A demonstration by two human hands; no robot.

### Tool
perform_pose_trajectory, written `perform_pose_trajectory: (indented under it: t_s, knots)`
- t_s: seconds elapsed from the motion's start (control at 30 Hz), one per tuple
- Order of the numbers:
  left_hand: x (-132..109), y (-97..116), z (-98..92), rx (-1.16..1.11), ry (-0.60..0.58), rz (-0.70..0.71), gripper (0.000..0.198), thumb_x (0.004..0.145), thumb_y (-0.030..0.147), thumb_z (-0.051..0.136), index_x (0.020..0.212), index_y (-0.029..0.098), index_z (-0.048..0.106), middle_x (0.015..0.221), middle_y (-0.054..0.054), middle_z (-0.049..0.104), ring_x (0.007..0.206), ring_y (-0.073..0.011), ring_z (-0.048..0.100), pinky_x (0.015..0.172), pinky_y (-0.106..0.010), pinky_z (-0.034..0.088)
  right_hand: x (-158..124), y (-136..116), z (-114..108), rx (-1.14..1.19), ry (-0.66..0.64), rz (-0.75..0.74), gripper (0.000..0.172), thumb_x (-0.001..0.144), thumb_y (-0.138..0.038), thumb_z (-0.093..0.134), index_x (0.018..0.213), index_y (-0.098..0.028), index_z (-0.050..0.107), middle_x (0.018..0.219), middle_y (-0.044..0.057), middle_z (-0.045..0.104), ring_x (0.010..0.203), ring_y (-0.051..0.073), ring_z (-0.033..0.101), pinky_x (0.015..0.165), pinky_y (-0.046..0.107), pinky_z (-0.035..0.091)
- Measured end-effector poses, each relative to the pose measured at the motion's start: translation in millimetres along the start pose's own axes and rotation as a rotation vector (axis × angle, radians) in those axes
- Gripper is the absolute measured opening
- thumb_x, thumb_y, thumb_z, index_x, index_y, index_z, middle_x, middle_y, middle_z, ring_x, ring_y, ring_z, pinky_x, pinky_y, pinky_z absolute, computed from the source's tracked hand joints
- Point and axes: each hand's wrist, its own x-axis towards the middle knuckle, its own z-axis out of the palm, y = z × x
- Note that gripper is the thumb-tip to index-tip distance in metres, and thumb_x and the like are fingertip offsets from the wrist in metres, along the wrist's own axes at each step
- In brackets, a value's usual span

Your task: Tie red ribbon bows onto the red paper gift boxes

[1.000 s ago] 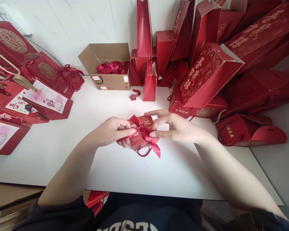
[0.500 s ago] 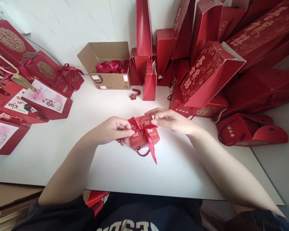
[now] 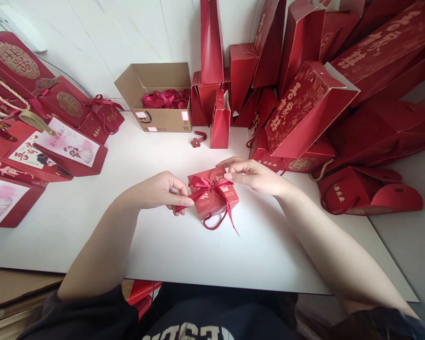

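Observation:
A small red gift box [image 3: 206, 209] with gold lettering sits on the white table in front of me, turned slightly askew. Across its top a red satin ribbon [image 3: 217, 188] is tied in a bow, one tail hanging over the near right side. Between thumb and fingers, my left hand [image 3: 167, 191] pinches the ribbon's left end, pulled out beyond the box. My right hand [image 3: 251, 175] is closed at the far right corner, its thumb on the ribbon's right end and its other fingers partly hidden behind the box. A twisted red cord handle [image 3: 214, 228] droops from the near side.
Behind stands an open cardboard box [image 3: 166, 123] of red ribbons. A red flower-tipped strap [image 3: 197, 140] lies by a small upright red box [image 3: 220, 127]. Many red gift boxes [image 3: 304, 113] crowd the right; decorated red boxes [image 3: 74, 146] stand at left. The table edge [image 3: 212, 283] is close to me.
The gift box has turned a little and shifted slightly right. My left hand has drawn the ribbon's end left and slightly down, away from the knot. The hanging tail has swung right.

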Motion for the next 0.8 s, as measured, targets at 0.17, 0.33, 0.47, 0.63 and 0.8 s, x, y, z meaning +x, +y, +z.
perform_pose_trajectory:
  t_s: [0.17,0.33,0.47,0.63,0.8]
  knots:
    - [-7,0,-3.0,0.016,0.060,0.062,0.024,0.078,0.038,0.072,0.073,0.017,0.062,0.069,-0.002,0.068,0.067,-0.0151,0.065,0.064,-0.025,0.051,0,-4,1,-0.060,0.052,-0.024,0.027,0.092,-0.043,0.060,0.085,-0.021,0.074,0.121,0.008,0.062,0.123,0.024,0.053,0.104,0.041,0.040]
    - [-8,3,-1.3,-0.061,0.084,0.012,0.041,0.087,0.056,0.055,0.082,0.017,0.067,0.082,-0.007,0.074,0.068,-0.0168,0.069,0.067,-0.027,0.052,-1,-8,1,-0.056,0.029,-0.021,0.026,0.092,-0.044,0.060,0.089,-0.023,0.074,0.119,0.007,0.063,0.123,0.025,0.052,0.100,0.041,0.042]
    - [2,-1,-0.4,-0.123,-0.079,-0.195,0.071,0.094,0.063,0.027,0.077,0.014,0.075,0.079,-0.013,0.075,0.062,-0.0185,0.069,0.059,-0.026,0.050,-2,-9,2,-0.048,0.010,0.001,0.030,0.092,-0.048,0.058,0.087,-0.025,0.075,0.121,0.005,0.063,0.122,0.025,0.052,0.104,0.042,0.041]
    - [15,-4,4.0,-0.219,-0.232,-0.137,0.061,0.093,0.060,0.039,0.083,0.013,0.077,0.078,-0.014,0.076,0.059,-0.0183,0.069,0.055,-0.025,0.050,-2,-10,1,-0.066,0.000,-0.005,0.031,0.092,-0.048,0.058,0.083,-0.024,0.074,0.122,0.006,0.062,0.123,0.025,0.052,0.106,0.043,0.039]
    - [16,-3,7.9,-0.263,-0.152,-0.073,0.040,0.085,0.052,0.062,0.078,0.015,0.075,0.073,-0.010,0.075,0.059,-0.0164,0.069,0.054,-0.023,0.051,-3,-12,1,-0.072,-0.019,-0.038,0.032,0.091,-0.046,0.060,0.073,-0.020,0.069,0.121,0.007,0.061,0.124,0.026,0.052,0.104,0.044,0.039]
